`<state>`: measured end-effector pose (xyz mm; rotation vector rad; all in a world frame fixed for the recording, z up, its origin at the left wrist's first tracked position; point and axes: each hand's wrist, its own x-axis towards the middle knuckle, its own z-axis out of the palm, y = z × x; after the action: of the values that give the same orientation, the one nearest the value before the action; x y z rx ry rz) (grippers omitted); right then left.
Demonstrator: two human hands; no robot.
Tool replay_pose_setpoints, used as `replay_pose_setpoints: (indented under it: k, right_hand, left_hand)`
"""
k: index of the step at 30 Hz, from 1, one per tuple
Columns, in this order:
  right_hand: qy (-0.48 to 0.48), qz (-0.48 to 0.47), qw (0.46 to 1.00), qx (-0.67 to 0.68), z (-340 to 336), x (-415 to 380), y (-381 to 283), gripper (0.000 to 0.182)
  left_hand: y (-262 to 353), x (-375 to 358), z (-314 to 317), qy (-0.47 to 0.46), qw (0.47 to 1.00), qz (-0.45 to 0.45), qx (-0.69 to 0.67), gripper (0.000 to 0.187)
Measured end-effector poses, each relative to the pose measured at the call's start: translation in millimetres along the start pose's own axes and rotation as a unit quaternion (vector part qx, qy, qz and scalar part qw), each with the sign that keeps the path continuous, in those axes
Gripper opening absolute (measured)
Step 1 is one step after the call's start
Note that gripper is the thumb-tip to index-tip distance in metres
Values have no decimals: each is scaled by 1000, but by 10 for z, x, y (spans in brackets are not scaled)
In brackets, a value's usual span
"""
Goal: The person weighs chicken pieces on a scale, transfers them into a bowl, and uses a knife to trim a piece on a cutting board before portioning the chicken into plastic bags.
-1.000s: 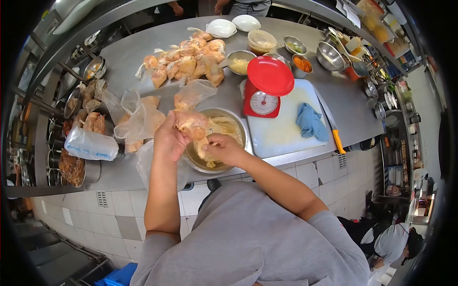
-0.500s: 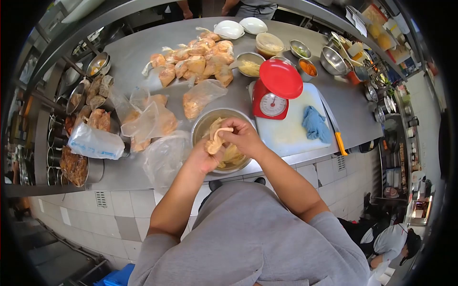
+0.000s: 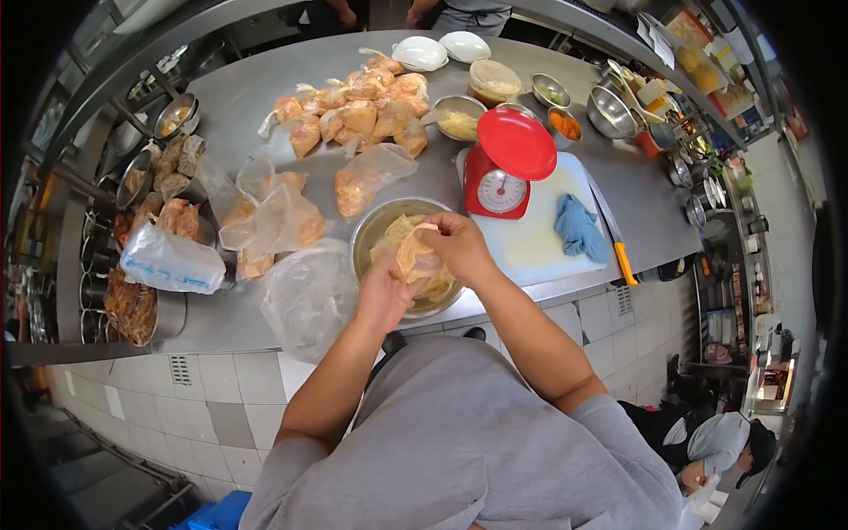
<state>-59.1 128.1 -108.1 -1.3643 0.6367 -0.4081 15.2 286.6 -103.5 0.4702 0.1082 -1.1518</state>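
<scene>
My left hand (image 3: 382,296) and my right hand (image 3: 459,249) meet over a steel bowl (image 3: 375,228) of pale raw meat at the counter's near edge. Together they hold a small clear plastic bag with meat (image 3: 417,256) in it, the right hand pinching its top and the left cupping it from below. Left of the bowl lies an empty crumpled plastic bag (image 3: 305,300). Just beyond the bowl rests one filled bag (image 3: 367,179), and a pile of tied, filled bags (image 3: 353,113) sits further back.
A red kitchen scale (image 3: 501,168) stands on a white cutting board (image 3: 539,238) with a blue cloth (image 3: 579,227) and an orange-handled knife (image 3: 616,237). Small bowls of ingredients (image 3: 459,117) line the back. Loose bags (image 3: 265,216) and a bag roll (image 3: 168,262) lie left. Another person (image 3: 720,442) crouches lower right.
A second ago my left hand held a filled bag above the bowl; that bag now lies on the counter behind it. Both hands have since taken up a new bag with meat.
</scene>
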Motion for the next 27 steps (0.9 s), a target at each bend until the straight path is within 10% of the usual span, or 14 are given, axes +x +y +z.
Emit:
replay_pose_setpoints:
  k: [2, 10, 12, 14, 16, 27]
  right_hand:
    - [10, 25, 1000, -9, -15, -80, -132, 14]
    - [14, 46, 997, -56, -631, -308, -91, 22]
    - [204, -218, 900, -318, -629, -470, -196, 23]
    - [220, -284, 851, -384, -733, -659, -393, 23]
    - [42, -398, 804, -440, -886, -826, -429, 24]
    - [123, -472, 715, -502, -2288, -1699, -12, 21]
  left_hand:
    - [-69, 32, -88, -23, 970, 51, 236, 37]
    - [-175, 148, -99, -17, 990, -1, 138, 40]
    - [-300, 143, 89, -12, 993, -22, 119, 40]
    - [-477, 105, 340, 36, 995, -5, 89, 34]
    - [-666, 136, 406, 18, 992, -6, 127, 34]
    - [-2109, 299, 891, -6, 987, -95, 126, 43]
